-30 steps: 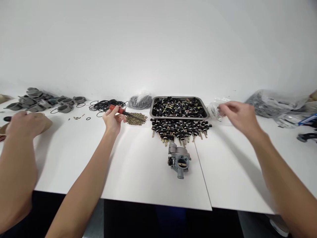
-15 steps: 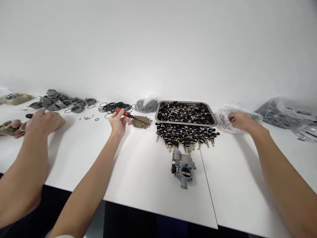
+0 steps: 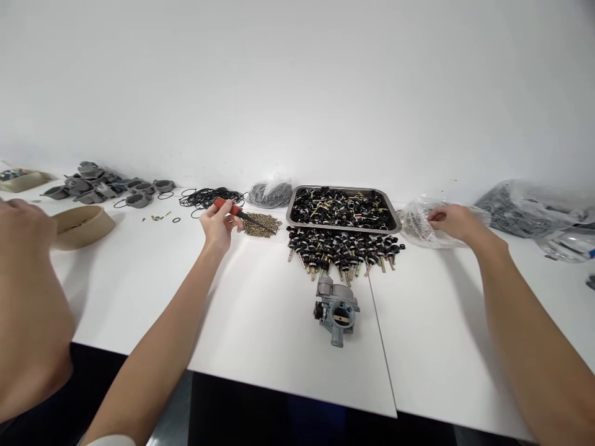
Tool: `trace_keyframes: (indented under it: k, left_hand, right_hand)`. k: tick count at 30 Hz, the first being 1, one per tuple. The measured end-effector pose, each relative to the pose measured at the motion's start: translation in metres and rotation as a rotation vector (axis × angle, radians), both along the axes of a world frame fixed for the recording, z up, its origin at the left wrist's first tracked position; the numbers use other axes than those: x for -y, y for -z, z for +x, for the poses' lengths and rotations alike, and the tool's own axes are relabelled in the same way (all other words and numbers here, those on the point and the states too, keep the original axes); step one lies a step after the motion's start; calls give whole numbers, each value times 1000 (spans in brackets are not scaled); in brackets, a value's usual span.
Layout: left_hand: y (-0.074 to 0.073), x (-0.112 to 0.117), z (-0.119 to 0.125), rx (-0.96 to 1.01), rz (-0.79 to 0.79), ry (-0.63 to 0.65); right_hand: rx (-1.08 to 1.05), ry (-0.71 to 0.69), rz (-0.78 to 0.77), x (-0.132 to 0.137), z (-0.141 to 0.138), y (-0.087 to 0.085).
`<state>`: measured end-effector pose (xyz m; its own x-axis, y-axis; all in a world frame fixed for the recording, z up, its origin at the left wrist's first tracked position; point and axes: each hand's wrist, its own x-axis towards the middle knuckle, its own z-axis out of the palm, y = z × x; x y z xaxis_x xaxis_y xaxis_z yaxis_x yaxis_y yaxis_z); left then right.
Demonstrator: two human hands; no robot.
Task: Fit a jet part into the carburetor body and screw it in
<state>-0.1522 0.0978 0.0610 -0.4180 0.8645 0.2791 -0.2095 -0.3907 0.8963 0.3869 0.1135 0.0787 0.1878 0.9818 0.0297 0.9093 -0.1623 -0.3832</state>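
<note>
1. Moved since one second ago: right hand point(image 3: 453, 223), then just short of the clear bag point(image 3: 418, 226), now has its fingertips in among the bag's folds. Co-worker's hand point(image 3: 25, 226) has shifted toward the left edge; more of the beige bowl point(image 3: 88, 230) shows.
2. Right hand: fingers bent, thumb near forefinger. Cannot tell whether anything is pinched. Small silvery parts visible through the plastic.
3. Left hand point(image 3: 216, 228): thumb and fingers closed around a red-handled screwdriver point(image 3: 225, 205), dark shaft slanting down rightward over the brass pieces point(image 3: 260, 225). Contact with the pile unclear.
4. Carburetor point(image 3: 338, 316): on the white table point(image 3: 260, 334), between the forearms, round bore facing the wearer; neither hand on it.
5. Beyond it: loose black-topped parts point(image 3: 344, 251), spread along the near side of a metal tray point(image 3: 344, 230) filled with similar pieces.
6. Black rings point(image 3: 211, 197): tangled heap, just beyond left hand.
</note>
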Motion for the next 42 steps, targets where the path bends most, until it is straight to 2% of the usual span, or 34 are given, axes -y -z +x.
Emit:
trace_keyframes:
  k: [6, 14, 20, 25, 30, 42]
  left_hand:
    - [1, 0, 0, -11, -2, 5]
    - [-2, 3, 4, -66, 19, 3]
    - [-1, 3, 4, -65, 27, 4]
    - [-2, 2, 2, -48, 41, 2]
    - [-3, 2, -1, 1, 32, -11]
    - [-2, -1, -8, 66, 14, 2]
  right_hand:
    - [-49, -102, 38, 10, -12, -29]
    - [-76, -125, 142, 26, -37, -66]
    - [-138, -182, 224, 42, -52, -85]
    - [-152, -201, 217, 49, -59, -92]
    - [-72, -187, 176, 51, -62, -94]
    - [-63, -300, 116, 41, -61, -85]
